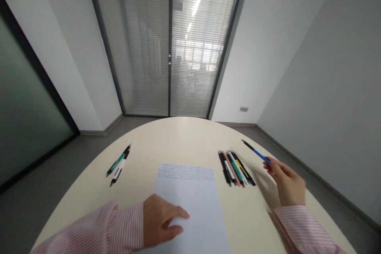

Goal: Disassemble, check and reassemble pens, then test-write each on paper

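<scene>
My left hand (162,219) lies on a white sheet of paper (199,206), with thumb and index finger apart. Rows of handwriting cross the top of the sheet. At the right, my right hand (287,180) grips a blue and black pen (258,153) by one end; its dark end points away to the upper left. Between the sheet and that hand, several pens (236,168) in black, white, pink, green and yellow lie side by side. On the far left rest a green and black pen (118,160) and a white and black pen (120,168).
Everything lies on a cream table (184,139) with a rounded far edge. Beyond it stands a glass partition (145,47) with blinds, and a white wall (327,87) rises at the right. A small wall socket plate (244,109) sits low on the back wall.
</scene>
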Available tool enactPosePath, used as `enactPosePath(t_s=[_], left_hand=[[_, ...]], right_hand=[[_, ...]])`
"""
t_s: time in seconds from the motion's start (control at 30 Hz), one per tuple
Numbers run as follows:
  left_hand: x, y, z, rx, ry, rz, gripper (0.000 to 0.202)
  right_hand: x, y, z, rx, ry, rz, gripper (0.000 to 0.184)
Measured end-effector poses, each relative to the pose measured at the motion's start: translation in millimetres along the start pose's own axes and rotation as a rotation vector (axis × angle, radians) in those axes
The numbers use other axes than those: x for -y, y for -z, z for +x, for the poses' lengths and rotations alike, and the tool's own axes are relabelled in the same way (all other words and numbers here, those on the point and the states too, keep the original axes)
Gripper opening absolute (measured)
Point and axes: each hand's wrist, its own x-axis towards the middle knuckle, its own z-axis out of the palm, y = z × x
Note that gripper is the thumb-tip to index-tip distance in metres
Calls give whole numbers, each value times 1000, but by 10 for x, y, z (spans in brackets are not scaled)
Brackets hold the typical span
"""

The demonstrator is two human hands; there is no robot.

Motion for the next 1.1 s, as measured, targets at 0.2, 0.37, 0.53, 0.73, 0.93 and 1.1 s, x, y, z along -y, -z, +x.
enactPosePath(t_s=[0.2,0.37,0.53,0.73,0.93,1.1], left_hand=[[14,-9,-3,19,8,8,29],[-1,0,0,25,22,-7,30],[7,-2,-2,25,20,-12,30],[17,-17,1,20,15,-17,30],[48,-60,3,-18,11,-44,28],[29,-71,19,-38,63,-46,25]], right_hand=[[-216,50,6,74,86,-506,24],[-174,21,-18,214,171,-706,25],[-166,32,-11,293,251,-798,28],[-182,28,-34,319,381,-847,28],[71,-292,-462,362,639,-798,24],[256,-680,-1303,803,868,-708,33]])
